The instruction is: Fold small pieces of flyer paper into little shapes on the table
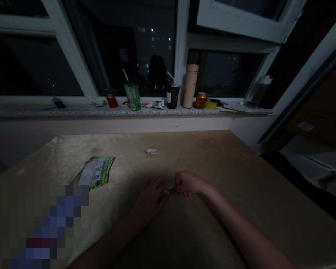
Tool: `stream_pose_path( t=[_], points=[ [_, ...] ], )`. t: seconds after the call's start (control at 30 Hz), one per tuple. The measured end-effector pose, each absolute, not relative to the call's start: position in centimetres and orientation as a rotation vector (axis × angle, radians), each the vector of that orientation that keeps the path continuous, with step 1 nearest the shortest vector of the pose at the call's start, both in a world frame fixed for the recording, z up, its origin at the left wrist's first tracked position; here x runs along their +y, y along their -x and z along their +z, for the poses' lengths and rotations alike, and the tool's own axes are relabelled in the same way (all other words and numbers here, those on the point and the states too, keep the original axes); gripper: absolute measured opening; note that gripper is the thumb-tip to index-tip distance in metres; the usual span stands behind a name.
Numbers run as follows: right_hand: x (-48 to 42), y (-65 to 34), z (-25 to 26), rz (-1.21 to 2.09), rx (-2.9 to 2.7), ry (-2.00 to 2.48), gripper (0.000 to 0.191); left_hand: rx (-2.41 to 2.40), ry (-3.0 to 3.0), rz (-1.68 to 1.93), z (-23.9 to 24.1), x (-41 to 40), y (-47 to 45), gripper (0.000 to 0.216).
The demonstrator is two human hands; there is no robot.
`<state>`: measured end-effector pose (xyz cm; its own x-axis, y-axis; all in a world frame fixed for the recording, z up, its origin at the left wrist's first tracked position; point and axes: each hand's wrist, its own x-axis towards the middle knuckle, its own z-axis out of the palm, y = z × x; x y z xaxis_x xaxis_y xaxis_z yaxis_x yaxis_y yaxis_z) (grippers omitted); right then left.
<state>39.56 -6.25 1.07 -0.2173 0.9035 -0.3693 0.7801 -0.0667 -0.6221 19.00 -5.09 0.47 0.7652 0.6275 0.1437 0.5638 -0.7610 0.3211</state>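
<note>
A small green-and-white piece [168, 189], perhaps packaging paper, lies on the brown tabletop between my hands; its exact kind is too dark to tell. My left hand [152, 192] rests flat on the table with its fingers spread, the thumb side touching the piece's left edge. From the other side, my right hand [189, 182] is curled, its thumb and index finger pinching the right edge of the piece. Farther back sits a small triangular white-and-green scrap [151, 152]. Green printed packets [100, 172] overlap at the left.
A blurred-out blue object [57, 224] lies at front left. Along the granite windowsill [154, 111] stand a green cup [132, 96], a dark cup [173, 97], a beige flask [190, 86], a gold can [201, 100], a red jar [111, 101] and a clear bottle [259, 92].
</note>
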Motion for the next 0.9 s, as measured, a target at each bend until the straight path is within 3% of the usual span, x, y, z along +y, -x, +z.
stream_pose_path(
  t=[0.2, 0.53, 0.9],
  points=[
    [-6.5, -39.5, 1.3, 0.989, -2.056, 1.799, 0.036, 0.964, -2.501, 0.435, 0.9, -5.0, -19.0, 0.040],
    [-6.3, -39.3, 1.2, 0.790, -2.104, 1.849, 0.028, 0.924, -2.177, 0.525, 1.4, -4.7, -19.0, 0.028],
    [-6.4, -39.9, 0.8, 0.978, -2.026, 1.601, 0.019, 0.916, -2.046, 0.587, 0.4, -4.0, -18.9, 0.028]
  ],
)
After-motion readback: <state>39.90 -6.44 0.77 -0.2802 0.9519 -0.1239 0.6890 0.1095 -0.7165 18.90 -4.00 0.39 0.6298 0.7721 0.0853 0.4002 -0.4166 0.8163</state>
